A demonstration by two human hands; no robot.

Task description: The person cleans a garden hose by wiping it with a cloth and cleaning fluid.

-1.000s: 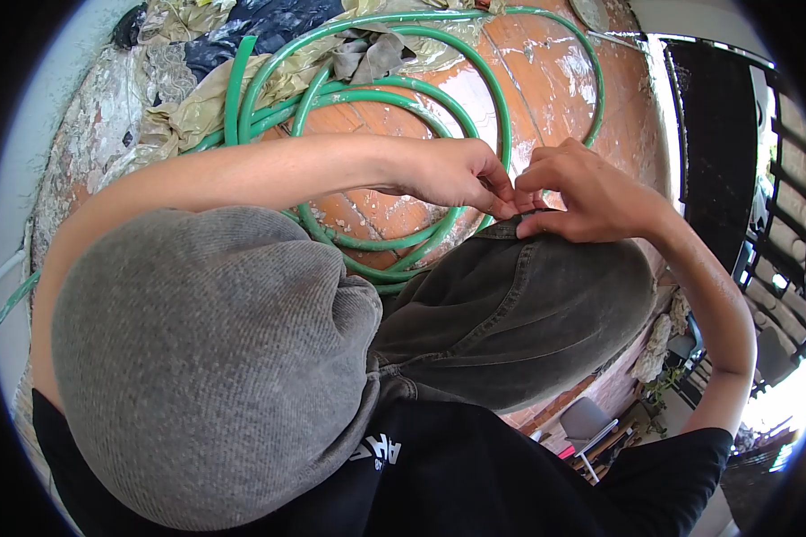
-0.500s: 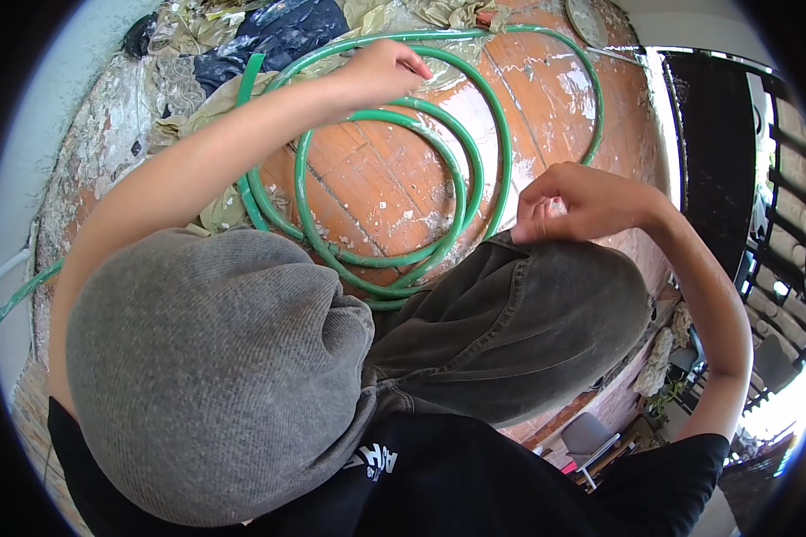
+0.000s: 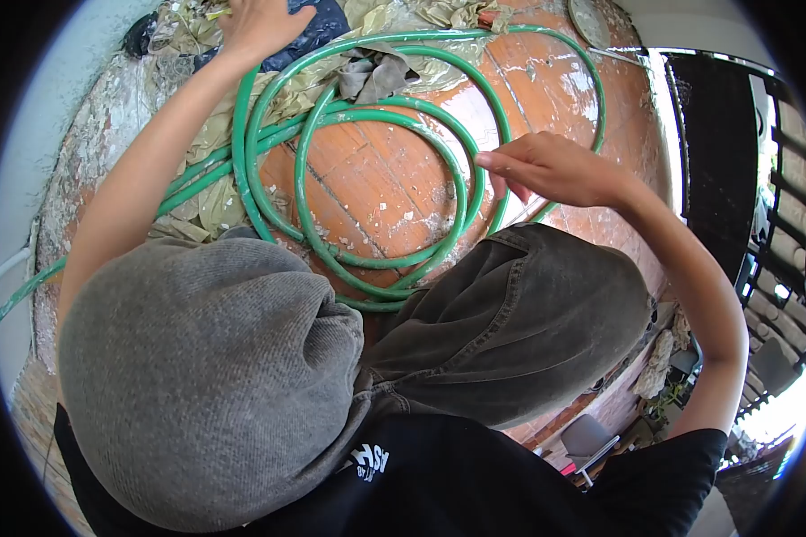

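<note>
My left hand (image 3: 264, 31) is stretched out at the top left, over the edge of a dark blue plastic bag (image 3: 318, 25). Its thumb is spread away, and the frame's top edge cuts off the other fingertips. A green hose (image 3: 464, 179) lies in loops on the floor in front of my knees. On the upper part of the loops rests a crumpled grey cloth (image 3: 376, 73). My right hand (image 3: 551, 170) hovers above the right side of the hose, fingers loosely bent and apart, holding nothing I can see.
Orange floor tiles (image 3: 367, 170) are wet and scattered with white chips. Crumpled beige sheeting (image 3: 210, 192) lies along the left. A round grey disc (image 3: 588, 22) sits at the back right. Behind me on the right is a grey chair (image 3: 589, 437).
My left hand has moved left and away from me, and the grey cloth now shows where it was. My right hand has lifted off my right knee toward the hose.
</note>
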